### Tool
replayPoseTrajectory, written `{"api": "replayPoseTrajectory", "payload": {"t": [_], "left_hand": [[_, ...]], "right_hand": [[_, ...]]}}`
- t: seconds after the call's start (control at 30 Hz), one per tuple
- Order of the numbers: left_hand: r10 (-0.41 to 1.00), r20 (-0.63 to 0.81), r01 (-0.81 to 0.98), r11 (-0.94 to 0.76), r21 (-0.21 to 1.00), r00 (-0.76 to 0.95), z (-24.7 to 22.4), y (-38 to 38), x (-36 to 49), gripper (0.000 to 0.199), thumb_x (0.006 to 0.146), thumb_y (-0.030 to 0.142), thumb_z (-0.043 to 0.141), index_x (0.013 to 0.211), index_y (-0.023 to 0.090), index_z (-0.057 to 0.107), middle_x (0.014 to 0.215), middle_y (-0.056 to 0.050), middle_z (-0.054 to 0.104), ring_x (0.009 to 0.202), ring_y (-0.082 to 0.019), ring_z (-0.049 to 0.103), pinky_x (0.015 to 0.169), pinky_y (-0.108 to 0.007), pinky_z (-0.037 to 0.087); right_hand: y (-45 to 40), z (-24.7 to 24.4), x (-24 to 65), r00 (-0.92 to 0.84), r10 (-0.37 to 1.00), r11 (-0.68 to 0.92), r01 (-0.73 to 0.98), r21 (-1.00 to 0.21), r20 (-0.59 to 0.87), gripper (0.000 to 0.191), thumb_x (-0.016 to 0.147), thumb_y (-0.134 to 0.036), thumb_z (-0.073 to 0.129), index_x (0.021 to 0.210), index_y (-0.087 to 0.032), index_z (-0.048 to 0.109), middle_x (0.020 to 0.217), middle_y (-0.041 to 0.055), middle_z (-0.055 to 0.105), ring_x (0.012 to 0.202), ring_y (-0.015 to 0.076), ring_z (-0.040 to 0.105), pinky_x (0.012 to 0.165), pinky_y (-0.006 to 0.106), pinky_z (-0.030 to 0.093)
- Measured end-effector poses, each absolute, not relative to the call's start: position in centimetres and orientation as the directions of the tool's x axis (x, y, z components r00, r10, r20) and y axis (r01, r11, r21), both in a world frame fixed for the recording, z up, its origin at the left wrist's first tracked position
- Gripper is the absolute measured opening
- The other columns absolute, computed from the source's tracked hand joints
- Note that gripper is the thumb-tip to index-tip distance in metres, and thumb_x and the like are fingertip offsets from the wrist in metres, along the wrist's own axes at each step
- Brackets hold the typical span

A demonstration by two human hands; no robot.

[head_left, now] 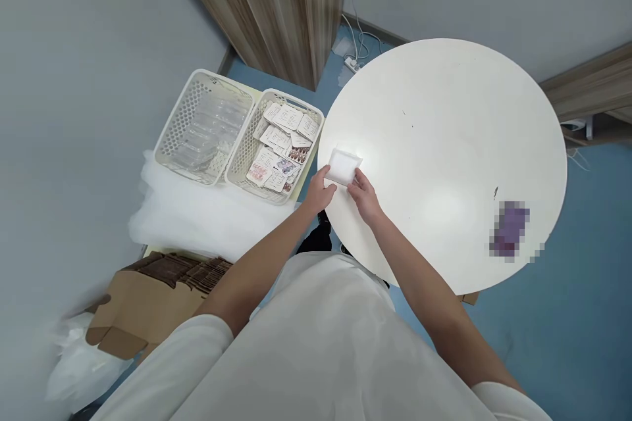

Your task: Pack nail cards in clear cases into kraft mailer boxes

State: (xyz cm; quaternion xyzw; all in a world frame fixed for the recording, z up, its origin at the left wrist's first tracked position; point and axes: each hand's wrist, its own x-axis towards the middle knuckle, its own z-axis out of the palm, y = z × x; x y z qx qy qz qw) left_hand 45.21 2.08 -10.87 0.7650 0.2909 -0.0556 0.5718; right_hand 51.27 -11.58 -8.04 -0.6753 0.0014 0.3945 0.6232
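Observation:
A small white rectangular packet [343, 166] is at the left edge of the round white table [444, 118]. My left hand [320, 193] grips its lower left side, thumb and fingers close together. On its right side, my right hand [364, 195] pinches the edge with bent fingers. The packet looks flat, like something wrapped in thin white or translucent sheet; its contents cannot be made out.
Left of the table stand a white basket [241, 145] of printed cards [276, 138] and another basket [172, 115] of clear plastic pieces. White foam sheeting [197, 214] and folded brown cardboard boxes [148, 302] lie nearer. A blurred purple object [511, 229] rests on the table's right.

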Motion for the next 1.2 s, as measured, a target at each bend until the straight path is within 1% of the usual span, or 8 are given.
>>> {"api": "replayPoseTrajectory", "payload": {"t": [0.2, 0.43, 0.57, 0.67, 0.77, 0.9, 1.07, 1.2], "left_hand": [[0.357, -0.389, 0.483, -0.226, 0.846, 0.849, -10.0, 2.6, 45.5, 0.061, 0.071, 0.014, 0.047, 0.130, 0.022, 0.033, 0.136, -0.004, 0.033, 0.126, -0.023, 0.028, 0.104, -0.038, 0.026], [0.358, -0.356, 0.459, -0.263, 0.849, 0.863, -9.3, 1.9, 44.7, 0.069, 0.068, 0.012, 0.050, 0.133, 0.023, 0.026, 0.142, -0.005, 0.021, 0.131, -0.025, 0.015, 0.107, -0.042, 0.016], [0.374, -0.332, 0.431, -0.223, 0.874, 0.866, -9.3, 1.3, 43.6, 0.072, 0.068, 0.012, 0.050, 0.134, 0.023, 0.023, 0.143, -0.005, 0.019, 0.132, -0.024, 0.013, 0.108, -0.041, 0.016], [0.409, -0.333, 0.433, -0.180, 0.883, 0.849, -9.5, 0.8, 42.6, 0.072, 0.068, 0.011, 0.050, 0.134, 0.022, 0.023, 0.142, -0.007, 0.021, 0.131, -0.024, 0.018, 0.106, -0.039, 0.022], [0.480, -0.356, 0.463, -0.121, 0.878, 0.802, -9.5, 0.1, 41.3, 0.071, 0.070, 0.011, 0.049, 0.135, 0.022, 0.022, 0.141, -0.008, 0.024, 0.126, -0.024, 0.030, 0.102, -0.039, 0.030], [0.535, -0.417, 0.514, -0.038, 0.857, 0.735, -9.1, -1.6, 39.1, 0.064, 0.073, 0.016, 0.050, 0.132, 0.020, 0.028, 0.136, -0.011, 0.033, 0.115, -0.024, 0.045, 0.092, -0.037, 0.040], [0.450, -0.544, 0.619, -0.026, 0.785, 0.708, -8.3, -5.0, 35.2, 0.047, 0.076, 0.026, 0.052, 0.121, 0.016, 0.042, 0.122, -0.013, 0.049, 0.099, -0.019, 0.055, 0.084, -0.033, 0.045], [0.310, -0.674, 0.728, -0.103, 0.678, 0.671, -8.1, -7.3, 31.0, 0.053, 0.074, 0.039, 0.054, 0.122, 0.017, 0.042, 0.121, -0.013, 0.051, 0.100, -0.022, 0.055, 0.082, -0.032, 0.044]], "right_hand": [[-11.2, -8.3, 51.3, 0.700, 0.436, -0.302, -0.478, -0.825, -0.565, 0.070, 0.074, -0.040, 0.051, 0.135, -0.030, 0.020, 0.134, 0.0002, 0.039, 0.121, 0.0204, 0.036, 0.094, 0.039, 0.038], [-12.2, -8.2, 51.0, 0.722, 0.391, -0.359, -0.452, -0.817, -0.571, 0.067, 0.072, -0.041, 0.053, 0.133, -0.033, 0.026, 0.140, -0.0015, 0.028, 0.118, 0.0200, 0.035, 0.093, 0.038, 0.038], [-13.2, -7.8, 50.3, 0.710, 0.376, -0.359, -0.481, -0.800, -0.595, 0.066, 0.071, -0.042, 0.055, 0.130, -0.033, 0.029, 0.139, -0.0003, 0.030, 0.115, 0.0196, 0.037, 0.089, 0.035, 0.040], [-14.2, -7.4, 49.6, 0.717, 0.332, -0.425, -0.466, -0.776, -0.613, 0.063, 0.069, -0.040, 0.057, 0.127, -0.031, 0.034, 0.136, 0.0019, 0.034, 0.110, 0.0196, 0.041, 0.087, 0.036, 0.040], [-15.8, -6.9, 48.7, 0.721, 0.306, -0.484, -0.444, -0.754, -0.621, 0.060, 0.068, -0.037, 0.056, 0.125, -0.028, 0.037, 0.132, 0.0049, 0.039, 0.102, 0.0186, 0.047, 0.085, 0.036, 0.041], [-18.9, -6.1, 47.5, 0.703, 0.379, -0.487, -0.402, -0.775, -0.602, 0.052, 0.067, -0.029, 0.053, 0.119, -0.024, 0.043, 0.122, 0.0071, 0.048, 0.088, 0.0156, 0.054, 0.080, 0.035, 0.043], [-23.3, -6.0, 45.5, 0.624, 0.516, -0.512, -0.324, -0.795, -0.587, 0.040, 0.067, -0.023, 0.049, 0.107, -0.022, 0.051, 0.108, 0.0053, 0.058, 0.081, 0.0150, 0.057, 0.077, 0.034, 0.043], [-26.1, -6.6, 43.6, 0.564, 0.562, -0.536, -0.309, -0.786, -0.605, 0.037, 0.066, -0.022, 0.049, 0.102, -0.021, 0.055, 0.104, 0.0057, 0.060, 0.081, 0.0157, 0.058, 0.077, 0.034, 0.044]]}}
